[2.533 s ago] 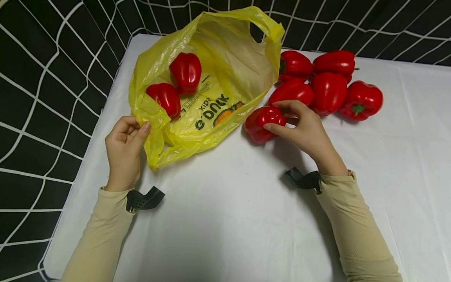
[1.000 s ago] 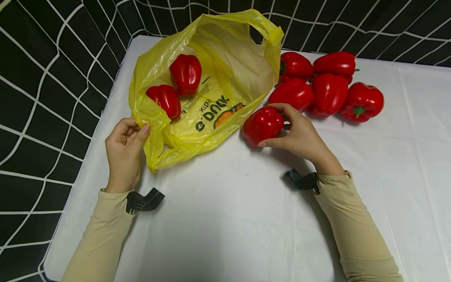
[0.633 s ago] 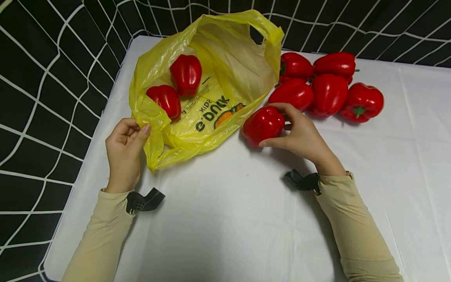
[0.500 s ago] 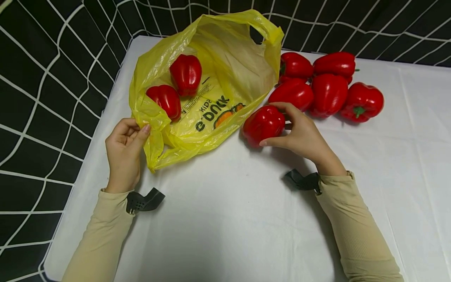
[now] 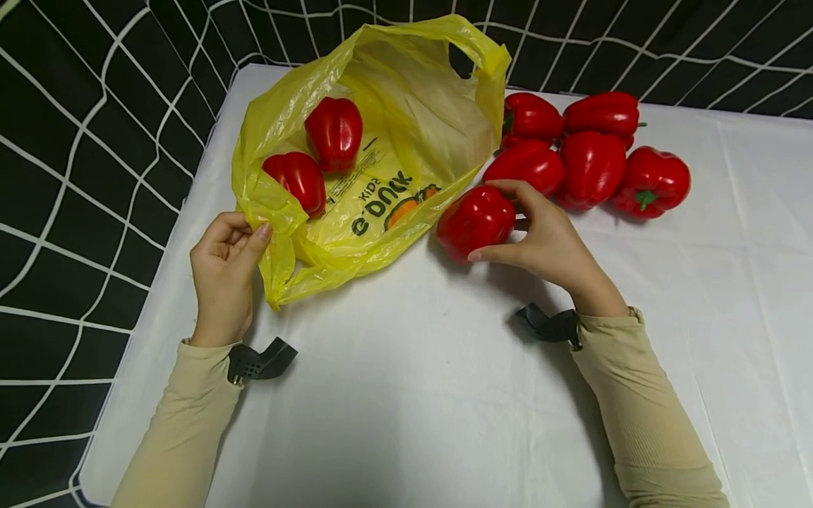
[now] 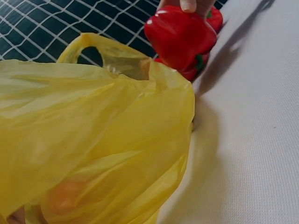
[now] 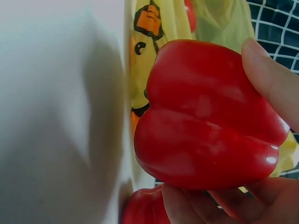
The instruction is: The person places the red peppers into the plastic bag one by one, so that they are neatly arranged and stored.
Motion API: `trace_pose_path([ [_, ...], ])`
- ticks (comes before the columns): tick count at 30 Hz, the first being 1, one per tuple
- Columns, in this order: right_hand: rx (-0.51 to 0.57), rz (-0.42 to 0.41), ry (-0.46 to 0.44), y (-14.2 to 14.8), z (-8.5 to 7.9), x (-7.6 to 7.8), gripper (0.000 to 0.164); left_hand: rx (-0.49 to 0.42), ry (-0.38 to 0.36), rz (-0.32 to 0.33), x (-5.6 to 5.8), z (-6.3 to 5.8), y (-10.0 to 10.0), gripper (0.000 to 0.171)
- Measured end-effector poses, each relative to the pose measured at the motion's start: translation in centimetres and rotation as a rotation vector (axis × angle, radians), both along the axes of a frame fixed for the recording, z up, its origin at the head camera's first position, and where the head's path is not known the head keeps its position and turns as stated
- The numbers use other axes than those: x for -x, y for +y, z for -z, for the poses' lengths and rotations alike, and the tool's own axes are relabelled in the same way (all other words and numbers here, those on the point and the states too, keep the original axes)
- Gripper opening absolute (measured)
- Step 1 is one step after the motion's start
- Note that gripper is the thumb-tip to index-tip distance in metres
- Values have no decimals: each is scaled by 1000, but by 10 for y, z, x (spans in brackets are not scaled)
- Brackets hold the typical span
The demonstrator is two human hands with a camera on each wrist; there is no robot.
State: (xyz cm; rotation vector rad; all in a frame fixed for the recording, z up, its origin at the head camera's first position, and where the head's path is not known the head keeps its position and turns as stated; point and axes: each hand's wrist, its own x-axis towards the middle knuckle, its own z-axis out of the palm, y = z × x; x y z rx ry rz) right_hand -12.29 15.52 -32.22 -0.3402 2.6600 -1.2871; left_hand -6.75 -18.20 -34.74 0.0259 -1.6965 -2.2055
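My left hand [image 5: 222, 279] pinches the near left edge of a yellow plastic bag [image 5: 419, 85] between thumb and fingers. Its mouth gapes toward me, and two red bell peppers lie inside, one upper [image 5: 334, 134] and one lower [image 5: 293, 182]. Just right of the bag, my right hand [image 5: 552, 247] grips another red bell pepper [image 5: 475, 224], thumb on the near side and fingers behind. The right wrist view shows this pepper [image 7: 210, 116] close up, with the bag's printed side beyond it. In the left wrist view, the bag [image 6: 107, 135] covers most of my left hand.
Several more red bell peppers are clustered at the back right, among them one with a green stem facing me [image 5: 654, 183]. A white cloth [image 5: 394, 395] covers the table. Dark walls with white netting [image 5: 70, 212] border the left and back.
My right thumb has moved from the pepper's top to its near side, and the pepper has turned and shifted slightly left. Lately it has risen a little. The left hand keeps its hold.
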Motion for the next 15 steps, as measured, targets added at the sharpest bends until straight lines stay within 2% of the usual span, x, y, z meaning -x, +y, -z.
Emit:
trace_pose_path([
  [15, 28, 7, -15, -3, -16, -7, 83, -2, -5, -1, 0, 0, 0, 11],
])
